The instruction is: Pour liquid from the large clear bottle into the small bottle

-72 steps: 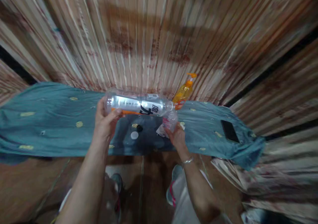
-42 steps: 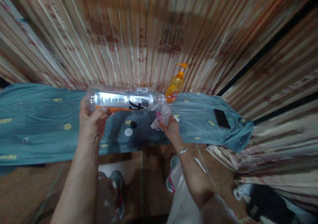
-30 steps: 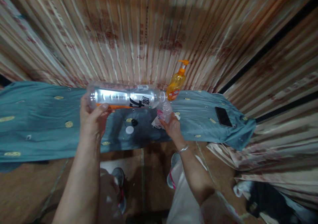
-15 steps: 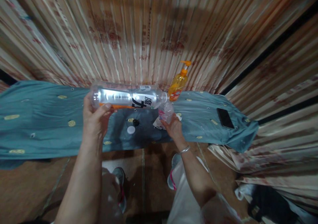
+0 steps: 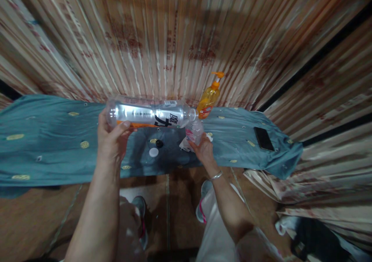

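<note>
My left hand point(image 5: 113, 134) is wrapped round the base end of a large clear plastic bottle point(image 5: 145, 112) with a silver, orange and black label. That bottle lies nearly level in the air, its neck pointing right. Its mouth meets the top of a small clear bottle point(image 5: 194, 131) with a pink label, which my right hand point(image 5: 204, 149) grips. Whether the two mouths touch, I cannot tell. Behind the small bottle stands an amber pump bottle point(image 5: 208, 99) with an orange pump. Below the large bottle lie a white cap point(image 5: 154, 152) and a black cap point(image 5: 159, 143).
A teal cloth with pineapple prints point(image 5: 64, 138) covers the narrow table. A black phone point(image 5: 264, 138) lies at its right end. White crumpled material point(image 5: 186, 145) sits by my right hand. Patterned curtains point(image 5: 162, 33) hang behind and to the right; a dark bag point(image 5: 316, 235) rests on the floor.
</note>
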`<state>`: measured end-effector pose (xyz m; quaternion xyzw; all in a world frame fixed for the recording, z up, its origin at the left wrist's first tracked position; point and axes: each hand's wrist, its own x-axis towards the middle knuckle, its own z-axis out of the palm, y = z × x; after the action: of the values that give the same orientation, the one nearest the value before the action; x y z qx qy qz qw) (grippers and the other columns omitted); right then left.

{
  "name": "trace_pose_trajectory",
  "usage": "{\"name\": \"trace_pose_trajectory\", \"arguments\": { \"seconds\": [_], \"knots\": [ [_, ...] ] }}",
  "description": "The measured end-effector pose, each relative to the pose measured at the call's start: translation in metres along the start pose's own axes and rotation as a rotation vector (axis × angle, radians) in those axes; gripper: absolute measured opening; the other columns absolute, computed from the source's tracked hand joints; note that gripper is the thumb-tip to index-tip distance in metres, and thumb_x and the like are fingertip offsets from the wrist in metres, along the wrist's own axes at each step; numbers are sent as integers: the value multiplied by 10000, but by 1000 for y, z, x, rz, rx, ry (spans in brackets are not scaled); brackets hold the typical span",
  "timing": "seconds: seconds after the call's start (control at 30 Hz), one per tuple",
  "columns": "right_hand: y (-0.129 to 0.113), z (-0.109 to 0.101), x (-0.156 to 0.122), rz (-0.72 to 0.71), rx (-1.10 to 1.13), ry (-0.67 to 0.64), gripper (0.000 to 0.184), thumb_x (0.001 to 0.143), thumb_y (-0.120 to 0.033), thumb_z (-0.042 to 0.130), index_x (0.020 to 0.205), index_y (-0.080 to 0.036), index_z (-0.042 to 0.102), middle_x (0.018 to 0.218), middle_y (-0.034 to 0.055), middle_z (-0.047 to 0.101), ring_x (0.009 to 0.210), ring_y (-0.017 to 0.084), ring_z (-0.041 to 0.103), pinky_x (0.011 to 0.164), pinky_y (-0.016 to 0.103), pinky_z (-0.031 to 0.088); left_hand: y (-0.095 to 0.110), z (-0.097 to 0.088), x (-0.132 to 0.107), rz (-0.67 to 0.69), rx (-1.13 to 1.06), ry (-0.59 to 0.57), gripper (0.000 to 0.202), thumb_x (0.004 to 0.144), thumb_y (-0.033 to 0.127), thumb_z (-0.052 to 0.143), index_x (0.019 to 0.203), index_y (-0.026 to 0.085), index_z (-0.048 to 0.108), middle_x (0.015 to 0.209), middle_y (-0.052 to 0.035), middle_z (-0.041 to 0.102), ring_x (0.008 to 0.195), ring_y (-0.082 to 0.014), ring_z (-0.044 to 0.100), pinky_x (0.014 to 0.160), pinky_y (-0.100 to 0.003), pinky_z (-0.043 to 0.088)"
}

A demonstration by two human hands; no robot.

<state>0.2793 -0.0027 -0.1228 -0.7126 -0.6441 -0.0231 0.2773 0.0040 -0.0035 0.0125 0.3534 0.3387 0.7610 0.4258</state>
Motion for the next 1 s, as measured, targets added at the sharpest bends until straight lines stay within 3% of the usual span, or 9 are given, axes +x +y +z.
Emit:
{"name": "trace_pose_trajectory", "arguments": {
  "seconds": [0.1, 0.3, 0.73, 1.0],
  "knots": [
    [1, 2, 0, 3, -31, 9, 636, 870, -477, 659, 1294, -37, 481, 999, 210, 694, 909, 296, 677, 786, 413, 548, -1, -1, 1, 7, 4, -11, 563, 457, 113, 797, 982, 241, 640, 905, 11, 655, 694, -153, 623, 466, -232, 537],
    [2, 4, -1, -21, -25, 60, 611, 870, -486, 651, 1313, -101, 485, 976, 178, 701, 892, 284, 677, 777, 421, 553, -3, -4, 2, 26, 21, -42, 556, 491, 132, 804, 1006, 253, 633, 977, -4, 659, 719, -149, 625, 489, -226, 536],
    [0, -1, 0, 9, -6, -4, 614, 863, -464, 670, 1297, -74, 479, 1030, 204, 698, 939, 292, 678, 797, 415, 546, -2, -4, 3, 37, 19, -46, 580, 476, 160, 843, 1008, 246, 629, 937, 13, 653, 688, -143, 617, 492, -232, 520],
    [-3, -4, 0, 16, -24, 9, 635, 834, -463, 712, 1274, -56, 503, 990, 191, 706, 914, 295, 691, 767, 393, 555, 0, -3, 2, 25, 26, -53, 492, 484, 150, 831, 927, 240, 635, 961, 5, 663, 696, -141, 632, 496, -223, 531]
  ]
}}
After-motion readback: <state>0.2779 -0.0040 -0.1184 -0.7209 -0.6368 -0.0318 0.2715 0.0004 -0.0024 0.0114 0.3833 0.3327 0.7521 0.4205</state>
